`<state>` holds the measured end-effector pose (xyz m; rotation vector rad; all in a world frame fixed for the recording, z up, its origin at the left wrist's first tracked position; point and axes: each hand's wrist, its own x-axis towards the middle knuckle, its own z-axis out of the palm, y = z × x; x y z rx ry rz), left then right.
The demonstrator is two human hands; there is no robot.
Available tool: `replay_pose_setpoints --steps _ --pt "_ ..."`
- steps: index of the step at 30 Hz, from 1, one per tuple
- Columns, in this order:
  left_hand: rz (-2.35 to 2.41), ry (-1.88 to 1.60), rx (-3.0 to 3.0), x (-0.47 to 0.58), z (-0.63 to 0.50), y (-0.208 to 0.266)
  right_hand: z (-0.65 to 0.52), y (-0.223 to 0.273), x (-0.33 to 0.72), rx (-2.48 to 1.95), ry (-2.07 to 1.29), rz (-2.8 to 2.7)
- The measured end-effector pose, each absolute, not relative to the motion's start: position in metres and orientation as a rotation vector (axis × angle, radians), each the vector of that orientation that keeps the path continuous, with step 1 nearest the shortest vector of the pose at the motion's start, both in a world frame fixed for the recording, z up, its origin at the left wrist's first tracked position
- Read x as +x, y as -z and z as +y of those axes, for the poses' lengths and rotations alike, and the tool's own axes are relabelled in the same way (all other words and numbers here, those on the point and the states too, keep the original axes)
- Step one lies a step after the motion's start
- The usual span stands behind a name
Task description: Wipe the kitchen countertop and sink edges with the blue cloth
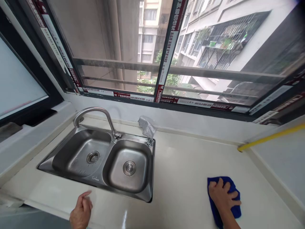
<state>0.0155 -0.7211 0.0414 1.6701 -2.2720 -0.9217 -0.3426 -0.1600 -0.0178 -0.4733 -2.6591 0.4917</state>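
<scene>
In the head view, the right hand (224, 194) lies spread, fingers splayed, on a deep-blue, soft-edged fabric cloth (235, 210), pressing it onto the glossy cream-coloured worktop (181, 165) toward the right side; it does not clench the cloth. The left hand (81, 210) holds nothing visible, its fingers loosely curled and the index finger pointing out, near the worktop's front edge; whether it touches the surface, I cannot tell. Just beyond it sits a brushed stainless-steel double-bowl sink (95, 180), set into the worktop, with a round metal strainer drain (92, 157) in the left bowl and another round metal drain (129, 168) in the right. A tall, arched steel tap (94, 109) rises behind the bowls, and a crumpled piece of clear bubble wrap (145, 125) stands at the sink's back right corner, next to a small shiny metal fitting (149, 142). A stretch of worktop separates the sink from the cloth. At the far right, a yellow tubular pipe (271, 138) slants down to the worktop's back corner, and along the back runs a dark window frame (166, 57) covered with red-and-white printed tape
</scene>
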Motion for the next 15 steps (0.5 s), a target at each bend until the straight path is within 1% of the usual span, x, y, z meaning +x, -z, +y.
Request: replay_pose_setpoints --steps 8,15 --pt "-2.284 0.890 1.710 0.017 -0.718 -0.042 -0.234 0.023 -0.415 -0.338 -0.371 -2.748" --pt "-2.264 0.903 1.747 0.019 -0.721 -0.035 -0.323 0.010 -0.460 -0.121 -0.400 -2.799"
